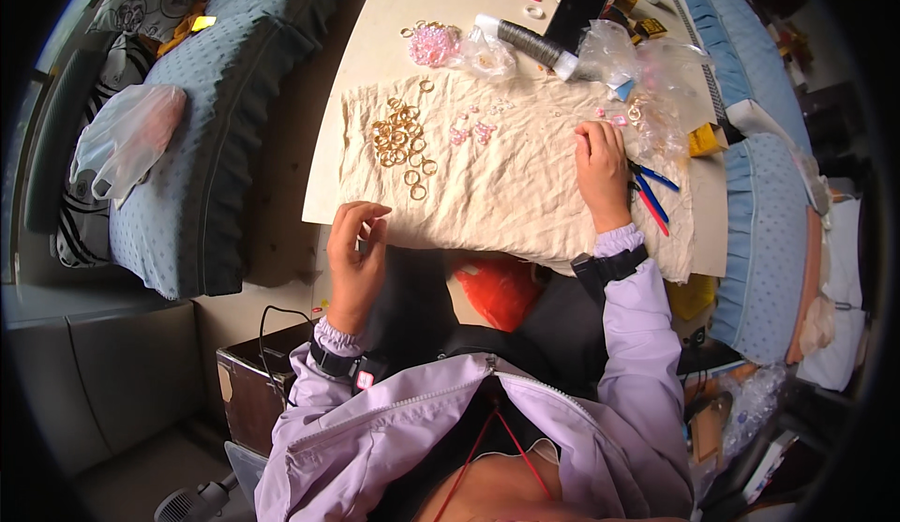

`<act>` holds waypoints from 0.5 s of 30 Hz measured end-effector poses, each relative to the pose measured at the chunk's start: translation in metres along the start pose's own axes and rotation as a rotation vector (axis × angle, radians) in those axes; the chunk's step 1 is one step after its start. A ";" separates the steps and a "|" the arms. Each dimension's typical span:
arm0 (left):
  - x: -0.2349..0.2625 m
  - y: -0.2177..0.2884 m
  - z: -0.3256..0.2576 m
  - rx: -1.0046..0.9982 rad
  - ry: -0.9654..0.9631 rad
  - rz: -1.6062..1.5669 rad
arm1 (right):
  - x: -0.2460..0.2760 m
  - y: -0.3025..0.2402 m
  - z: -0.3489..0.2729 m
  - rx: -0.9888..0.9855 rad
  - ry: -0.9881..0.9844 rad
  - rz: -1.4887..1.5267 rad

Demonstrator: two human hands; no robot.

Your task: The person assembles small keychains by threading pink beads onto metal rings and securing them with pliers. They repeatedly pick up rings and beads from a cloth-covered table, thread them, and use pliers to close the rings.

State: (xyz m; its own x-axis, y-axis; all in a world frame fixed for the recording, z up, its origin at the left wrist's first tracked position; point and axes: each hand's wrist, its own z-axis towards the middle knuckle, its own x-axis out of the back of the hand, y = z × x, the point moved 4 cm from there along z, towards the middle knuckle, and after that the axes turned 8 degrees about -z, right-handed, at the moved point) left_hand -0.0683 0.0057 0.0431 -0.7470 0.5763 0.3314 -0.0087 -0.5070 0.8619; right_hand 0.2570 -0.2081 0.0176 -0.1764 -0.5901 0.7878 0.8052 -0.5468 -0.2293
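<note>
My left hand (354, 264) is at the front left edge of the cream cloth (525, 194), fingers bent and apart, with nothing seen in it. Beyond it lies a loose pile of gold-coloured rings (398, 138). My right hand (603, 177) rests palm down on the cloth's right side, fingers stretched forward near small pink bits (617, 120). Beside that hand are pliers with red and blue handles (653, 196); their jaws are partly hidden. Small pink beaded pieces (472, 134) lie in the cloth's upper middle.
Behind the cloth are a pink bead cluster (434, 45), a spool of dark thread or wire (530, 44), a black phone (577, 11) and clear plastic bags (605, 51). Blue-covered seats (211, 147) flank the table. A red bag (497, 292) shows below the front edge.
</note>
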 end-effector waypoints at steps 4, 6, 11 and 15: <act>0.018 -0.001 -0.025 0.091 -0.017 -0.047 | 0.005 -0.005 0.003 0.061 0.041 0.009; 0.027 -0.001 -0.036 0.116 -0.013 -0.083 | 0.014 -0.009 0.001 0.072 0.072 0.035; 0.046 -0.002 -0.049 0.255 -0.028 -0.200 | 0.061 -0.028 -0.038 0.048 0.117 0.059; 0.047 0.004 -0.059 0.328 -0.145 -0.285 | 0.113 -0.023 -0.086 -0.113 0.131 0.203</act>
State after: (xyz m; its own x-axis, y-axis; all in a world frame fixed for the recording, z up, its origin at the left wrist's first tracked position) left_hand -0.1427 -0.0074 0.0398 -0.6444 0.7590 0.0933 0.0276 -0.0988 0.9947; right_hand 0.1695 -0.3135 0.0628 -0.0956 -0.7620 0.6404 0.7648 -0.4681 -0.4428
